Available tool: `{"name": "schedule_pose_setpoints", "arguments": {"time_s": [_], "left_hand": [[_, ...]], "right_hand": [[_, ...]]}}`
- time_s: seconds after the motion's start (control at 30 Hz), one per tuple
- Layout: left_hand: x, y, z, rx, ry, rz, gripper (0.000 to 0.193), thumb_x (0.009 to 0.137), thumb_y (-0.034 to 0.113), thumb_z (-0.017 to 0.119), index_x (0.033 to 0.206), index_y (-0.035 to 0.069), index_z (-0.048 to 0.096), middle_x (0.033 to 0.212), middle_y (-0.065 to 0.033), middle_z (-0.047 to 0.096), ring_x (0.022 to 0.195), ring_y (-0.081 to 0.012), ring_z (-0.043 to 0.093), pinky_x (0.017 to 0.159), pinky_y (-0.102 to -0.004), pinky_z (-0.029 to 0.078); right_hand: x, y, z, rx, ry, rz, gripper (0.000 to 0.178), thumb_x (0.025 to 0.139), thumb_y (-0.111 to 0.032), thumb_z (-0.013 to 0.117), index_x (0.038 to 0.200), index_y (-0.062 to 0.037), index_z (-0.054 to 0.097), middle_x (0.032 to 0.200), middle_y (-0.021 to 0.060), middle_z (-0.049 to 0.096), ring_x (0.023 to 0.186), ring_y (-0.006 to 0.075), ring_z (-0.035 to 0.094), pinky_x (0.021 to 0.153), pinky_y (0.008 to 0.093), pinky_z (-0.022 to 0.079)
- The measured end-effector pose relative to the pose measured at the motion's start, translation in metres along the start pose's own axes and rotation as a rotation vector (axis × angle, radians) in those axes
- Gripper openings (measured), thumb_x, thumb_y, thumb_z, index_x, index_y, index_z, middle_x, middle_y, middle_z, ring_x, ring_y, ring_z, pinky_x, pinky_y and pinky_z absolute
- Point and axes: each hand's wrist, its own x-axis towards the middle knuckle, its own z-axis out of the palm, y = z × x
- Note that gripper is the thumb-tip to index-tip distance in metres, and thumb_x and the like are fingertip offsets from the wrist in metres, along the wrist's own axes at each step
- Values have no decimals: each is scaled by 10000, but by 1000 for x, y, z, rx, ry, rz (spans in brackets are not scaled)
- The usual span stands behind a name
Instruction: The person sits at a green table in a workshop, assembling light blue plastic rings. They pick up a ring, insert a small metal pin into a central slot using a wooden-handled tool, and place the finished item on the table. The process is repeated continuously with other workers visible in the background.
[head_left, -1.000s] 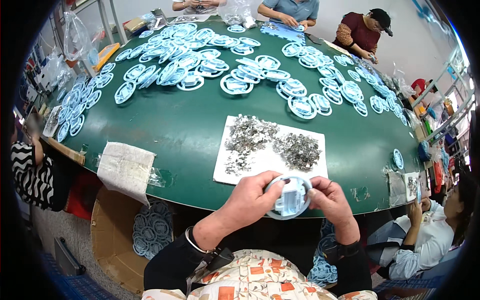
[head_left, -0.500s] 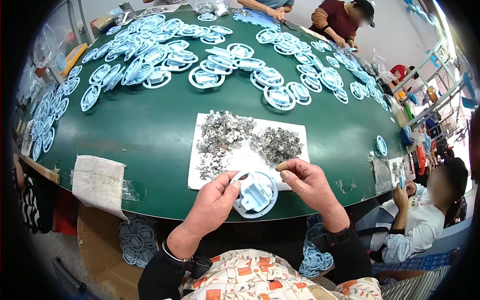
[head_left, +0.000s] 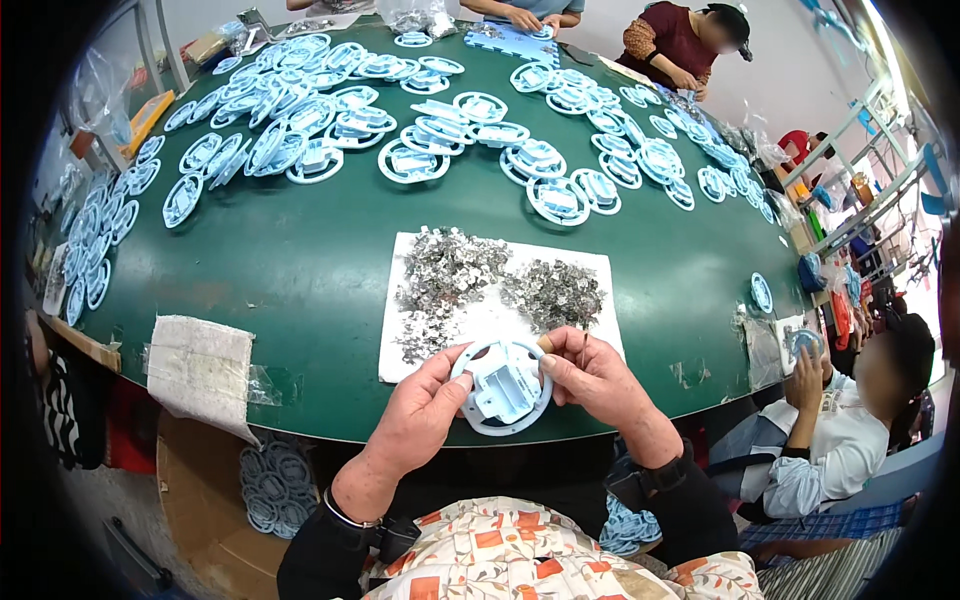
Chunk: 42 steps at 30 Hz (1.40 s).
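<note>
A light blue plastic steering-wheel-shaped part (head_left: pixel 505 392), with a raised rectangular compartment in its middle, is tilted up over the table's near edge. Closed around its left rim is my left hand (head_left: pixel 425 405), thumb in front. My right hand (head_left: pixel 600 380) is pinched at the right rim, thumb and forefinger touching it; a tan cover wraps one fingertip. A small dark sliver shows among the right fingers, too small to name. Just beyond my hands, small metal clips (head_left: pixel 450 270) lie in two heaps on a white board (head_left: pixel 480 325).
Many more blue wheel parts (head_left: pixel 415 160) spread across the far half of the green table (head_left: pixel 250 260). A whitish cloth pad (head_left: pixel 200 365) is taped at the near left edge. A box (head_left: pixel 200 480) of parts stands below. Co-workers sit right (head_left: pixel 845 425) and far side.
My right hand has come left and down onto the wheel part's right rim, having been apart from it. The left hand still holds the part. The right co-worker has lifted a blue part.
</note>
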Motion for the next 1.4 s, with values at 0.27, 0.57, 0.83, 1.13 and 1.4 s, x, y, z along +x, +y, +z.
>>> {"name": "schedule_pose_setpoints", "arguments": {"time_s": [0.27,0.57,0.83,1.13,1.4], "left_hand": [[2,6,4,-23,36,-57,408,1070,159,490,1428,-36,469,1150,-68,652,975,-95,648,842,-266,566],[1,7,7,-3,53,-75,330,1063,144,511,1346,-27,514,1103,-52,655,941,-82,631,830,-265,539],[-5,10,6,-46,38,-113,277,1038,117,541,1281,-6,495,1048,-46,654,937,-80,638,791,-246,531],[4,26,31,264,-191,-85,385,980,176,693,1289,-14,565,1001,-64,688,859,-59,628,737,-238,540],[1,28,20,301,-108,-100,233,1011,142,625,1181,-10,580,1018,-42,669,871,-58,609,760,-238,527]], "right_hand": [[-11,13,-1,93,-34,59,182,1026,-156,598,1167,-45,561,839,-2,661,614,33,552,537,176,404],[-15,21,-7,80,-38,-47,223,1026,-147,596,1221,-41,572,861,-2,662,649,35,553,587,191,431],[-22,21,-6,152,-130,-18,224,1039,-203,607,1173,-24,614,899,-35,604,684,34,547,608,196,446],[-20,-29,-13,-364,-199,-167,197,981,-161,689,1100,-5,680,803,-9,660,721,20,523,621,217,440],[-3,-31,-3,-382,-177,-107,181,984,-161,682,1060,2,692,777,-20,651,698,37,537,623,238,462]]}}
